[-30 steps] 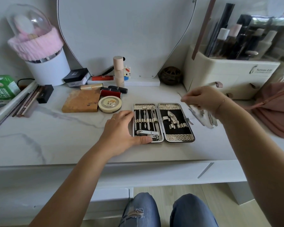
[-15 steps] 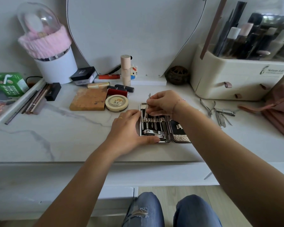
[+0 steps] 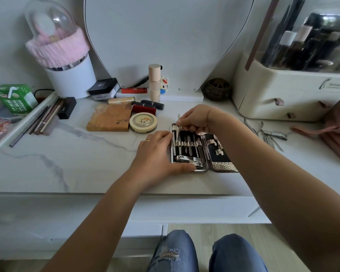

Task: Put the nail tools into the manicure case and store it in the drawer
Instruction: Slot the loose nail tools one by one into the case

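Note:
The manicure case (image 3: 222, 165) lies open flat on the marble vanity top, its left half filled with several steel tools under elastic loops and a nail clipper at the bottom. My left hand (image 3: 155, 154) grips the case's left edge, thumb along its front rim. My right hand (image 3: 194, 119) pinches a thin steel nail tool (image 3: 177, 132) whose lower part runs down into the leftmost loops and whose tip sticks out past the case's top edge. Several loose nail tools (image 3: 271, 134), nippers and a small clipper among them, lie on the counter to the right.
A round compact (image 3: 143, 122), a brown palette (image 3: 109, 120) and lipsticks (image 3: 145, 107) sit just left of the case. A cream cosmetics organiser (image 3: 287, 99) stands at the right rear, a pink bag (image 3: 338, 134) at far right. Below the counter is a white drawer front (image 3: 77, 240).
My right hand came from the loose tools on the right with a thin tool, carried it to the case's left half, and now has its lower part inside the loops. My left hand stayed put.

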`<state>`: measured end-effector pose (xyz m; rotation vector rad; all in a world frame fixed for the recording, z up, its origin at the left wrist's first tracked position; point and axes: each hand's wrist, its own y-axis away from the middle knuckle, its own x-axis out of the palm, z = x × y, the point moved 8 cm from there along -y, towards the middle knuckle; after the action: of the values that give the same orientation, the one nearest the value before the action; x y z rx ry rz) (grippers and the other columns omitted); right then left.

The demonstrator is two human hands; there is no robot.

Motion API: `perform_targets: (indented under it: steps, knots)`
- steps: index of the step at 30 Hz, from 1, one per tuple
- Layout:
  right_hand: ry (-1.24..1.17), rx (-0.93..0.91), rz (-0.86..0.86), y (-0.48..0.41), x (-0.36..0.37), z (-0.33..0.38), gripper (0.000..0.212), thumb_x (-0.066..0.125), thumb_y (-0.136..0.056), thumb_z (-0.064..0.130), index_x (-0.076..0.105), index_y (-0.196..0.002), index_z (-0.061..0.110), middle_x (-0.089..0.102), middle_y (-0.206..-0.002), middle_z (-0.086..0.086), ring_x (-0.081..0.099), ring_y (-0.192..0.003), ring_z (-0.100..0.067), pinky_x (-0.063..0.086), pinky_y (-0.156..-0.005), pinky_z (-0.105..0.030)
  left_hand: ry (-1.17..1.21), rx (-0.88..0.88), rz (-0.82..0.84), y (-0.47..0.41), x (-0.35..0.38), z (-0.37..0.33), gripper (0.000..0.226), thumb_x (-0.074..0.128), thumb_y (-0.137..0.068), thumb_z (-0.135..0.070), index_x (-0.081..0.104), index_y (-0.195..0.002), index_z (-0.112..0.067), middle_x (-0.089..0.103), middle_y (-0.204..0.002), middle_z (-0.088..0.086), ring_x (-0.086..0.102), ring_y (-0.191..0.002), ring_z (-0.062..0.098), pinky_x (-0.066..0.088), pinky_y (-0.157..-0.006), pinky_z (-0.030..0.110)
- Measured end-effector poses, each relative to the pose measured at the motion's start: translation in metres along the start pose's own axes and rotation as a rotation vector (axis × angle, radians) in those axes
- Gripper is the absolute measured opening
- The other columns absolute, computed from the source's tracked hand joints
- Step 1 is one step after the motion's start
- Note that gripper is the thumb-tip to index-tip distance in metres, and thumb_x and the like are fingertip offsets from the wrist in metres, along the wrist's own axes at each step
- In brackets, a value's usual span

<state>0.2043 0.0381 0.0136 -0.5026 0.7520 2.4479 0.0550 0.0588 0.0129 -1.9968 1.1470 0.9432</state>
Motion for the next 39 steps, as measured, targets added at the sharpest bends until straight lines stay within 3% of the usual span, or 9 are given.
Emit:
perform_targets:
  steps: [4,8,15,18,21,23,27,32,39]
  knots:
    - [0.234,0.063,0.060,-0.003,0.004,0.003,0.011,0.061,-0.088,0.023,0.059,-0.088,0.012,0.042,-0.062,-0.005,0.029,-0.050,-0.012,0.025,-0.039,-0.017,-0.017,-0.009,0.019,0.000,0.000,-0.002,0.103,0.062,-0.053,-0.079,0.039,-0.136,-0.024,0.039,-0.138,-0.006,0.030,-0.129,0.014,0.024,-0.105,0.033]
    - [0.420,0.064,0.097,-0.002,0.007,0.007,0.017,0.058,-0.089,0.030,0.057,-0.085,0.014,0.041,-0.062,-0.005,0.030,-0.052,-0.015,0.027,-0.051,-0.024,-0.036,-0.011,0.032,0.001,0.001,-0.002,0.102,0.061,-0.054,-0.079,0.039,-0.137,-0.023,0.038,-0.139,-0.006,0.030,-0.129,0.014,0.024,-0.105,0.033]
    - [0.587,0.002,0.109,0.005,0.013,0.016,0.026,0.069,-0.081,0.032,0.068,-0.092,0.008,0.050,-0.075,-0.010,0.035,-0.054,-0.017,0.030,-0.048,-0.024,-0.044,-0.025,0.048,0.002,0.001,-0.002,0.097,0.063,-0.060,-0.073,0.035,-0.139,-0.023,0.035,-0.143,-0.006,0.028,-0.132,0.014,0.024,-0.107,0.034]
    - [0.694,-0.083,0.020,0.017,0.014,0.022,0.034,0.071,-0.079,0.032,0.071,-0.094,0.002,0.060,-0.075,-0.008,0.048,-0.062,-0.019,0.041,-0.056,-0.025,-0.039,-0.023,0.039,0.001,0.001,-0.001,0.097,0.063,-0.059,-0.074,0.036,-0.139,-0.025,0.036,-0.142,-0.005,0.029,-0.131,0.015,0.025,-0.107,0.035]
    - [0.699,-0.295,-0.204,0.034,0.003,0.031,0.020,0.068,-0.081,0.026,0.072,-0.094,0.012,0.065,-0.083,-0.004,0.053,-0.070,-0.015,0.042,-0.067,-0.023,-0.014,-0.015,0.020,0.001,0.001,-0.001,0.099,0.063,-0.053,-0.079,0.041,-0.135,-0.027,0.039,-0.139,-0.006,0.031,-0.130,0.017,0.026,-0.107,0.036]
    - [0.677,-0.413,-0.297,0.048,-0.003,0.030,0.022,0.059,-0.087,0.022,0.070,-0.105,0.020,0.057,-0.087,0.000,0.048,-0.079,-0.013,0.038,-0.075,-0.023,-0.010,-0.006,0.007,0.001,0.000,-0.002,0.098,0.057,-0.050,-0.080,0.043,-0.132,-0.028,0.041,-0.137,-0.006,0.032,-0.129,0.016,0.026,-0.105,0.035]
    - [0.768,-0.500,-0.195,0.054,0.006,0.013,0.033,0.046,-0.096,0.022,0.058,-0.126,0.031,0.041,-0.093,0.003,0.042,-0.089,-0.012,0.029,-0.076,-0.022,0.009,0.003,-0.005,0.001,0.000,0.000,0.105,0.050,-0.046,-0.085,0.041,-0.135,-0.028,0.040,-0.136,-0.008,0.032,-0.128,0.014,0.026,-0.106,0.033]
    - [0.832,-0.541,-0.166,0.055,0.014,0.002,0.037,0.043,-0.096,0.025,0.051,-0.130,0.037,0.038,-0.096,0.002,0.052,-0.098,-0.024,0.037,-0.087,-0.032,0.001,0.006,-0.008,0.000,0.002,0.001,0.108,0.044,-0.045,-0.087,0.040,-0.135,-0.027,0.040,-0.135,-0.010,0.032,-0.127,0.013,0.027,-0.106,0.033]
    - [1.000,-0.613,-0.192,0.069,0.020,0.007,0.044,0.037,-0.095,0.021,0.045,-0.134,0.040,0.031,-0.096,0.006,0.047,-0.092,-0.016,0.029,-0.085,-0.031,-0.005,-0.001,0.004,0.001,0.001,0.000,0.112,0.043,-0.045,-0.087,0.039,-0.137,-0.023,0.039,-0.137,-0.008,0.032,-0.128,0.013,0.026,-0.105,0.032]
